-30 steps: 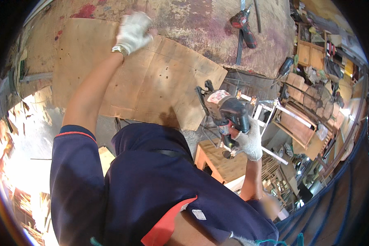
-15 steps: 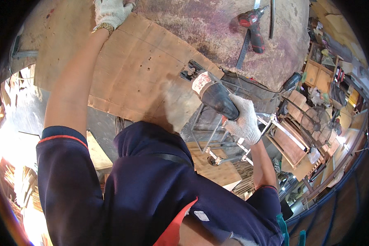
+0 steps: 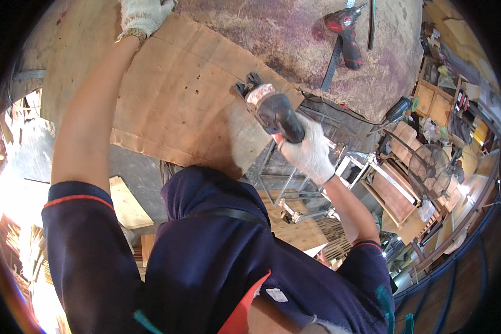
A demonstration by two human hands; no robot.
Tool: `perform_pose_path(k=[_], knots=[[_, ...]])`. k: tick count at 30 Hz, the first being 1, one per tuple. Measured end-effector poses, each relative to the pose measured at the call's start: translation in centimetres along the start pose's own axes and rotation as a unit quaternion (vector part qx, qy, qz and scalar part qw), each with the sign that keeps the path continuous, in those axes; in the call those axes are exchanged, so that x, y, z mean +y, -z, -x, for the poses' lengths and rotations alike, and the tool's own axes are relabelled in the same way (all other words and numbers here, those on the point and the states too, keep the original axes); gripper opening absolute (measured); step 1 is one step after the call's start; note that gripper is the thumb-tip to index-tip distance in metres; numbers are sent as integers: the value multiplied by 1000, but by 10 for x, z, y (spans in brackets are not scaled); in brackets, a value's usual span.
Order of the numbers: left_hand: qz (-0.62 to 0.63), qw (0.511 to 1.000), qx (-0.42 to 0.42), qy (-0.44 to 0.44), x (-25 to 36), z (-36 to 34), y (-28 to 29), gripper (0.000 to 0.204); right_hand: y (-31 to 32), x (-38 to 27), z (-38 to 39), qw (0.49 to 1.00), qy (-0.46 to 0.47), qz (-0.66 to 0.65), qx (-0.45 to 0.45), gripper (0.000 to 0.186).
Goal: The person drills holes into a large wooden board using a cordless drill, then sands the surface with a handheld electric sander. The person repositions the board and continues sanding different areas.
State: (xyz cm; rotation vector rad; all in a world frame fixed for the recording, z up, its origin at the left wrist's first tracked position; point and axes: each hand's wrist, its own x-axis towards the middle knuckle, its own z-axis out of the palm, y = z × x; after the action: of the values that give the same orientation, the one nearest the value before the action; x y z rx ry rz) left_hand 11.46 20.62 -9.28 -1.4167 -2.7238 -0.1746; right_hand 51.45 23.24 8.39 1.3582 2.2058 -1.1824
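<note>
A dark, worn jigsaw [image 3: 281,116] with a pale, red-marked band near its front is gripped by my right hand [image 3: 312,153], in a white knitted glove. Its forked metal shoe rests over the right part of a brown plywood sheet [image 3: 167,106]; the blade is hidden. My left hand [image 3: 143,15], gloved too, lies on the plywood's far left part with its thumb apart, and the top of the picture cuts off some of its fingers.
Beyond the sheet, a red-and-black cordless drill [image 3: 348,42] lies across a metal ruler [image 3: 332,67] on the stained worktop [image 3: 284,33]. A cable [image 3: 353,131] runs behind the jigsaw. Metal frames [image 3: 295,189], a fan [image 3: 428,164] and wooden drawers [image 3: 431,103] stand at the right.
My right hand and the jigsaw have moved left and slightly away from me, the tool turning a little. My left hand has slid slightly left and away.
</note>
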Motion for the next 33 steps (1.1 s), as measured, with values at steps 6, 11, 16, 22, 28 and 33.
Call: perform_pose_path(k=[6,11,16,22,28,33], knots=[[-11,1000,5,-8,-6,-3,-7,73,-6,-6,10,998,-30,-22,47,35],[-9,1000,-9,-10,-9,-1,-10,75,-10,8,10,992,-65,-88,61,35],[-4,1000,-27,-7,-6,-2,-6,79,-8,2,5,996,-40,-56,60,35],[-11,1000,-19,-18,-8,-2,-9,80,2,-4,0,999,-4,-12,32,35],[-4,1000,6,-27,-7,0,-6,80,11,-3,-8,1000,19,17,13,36],[1,1000,0,-25,-9,-1,-11,80,19,1,-16,992,94,78,15,34]])
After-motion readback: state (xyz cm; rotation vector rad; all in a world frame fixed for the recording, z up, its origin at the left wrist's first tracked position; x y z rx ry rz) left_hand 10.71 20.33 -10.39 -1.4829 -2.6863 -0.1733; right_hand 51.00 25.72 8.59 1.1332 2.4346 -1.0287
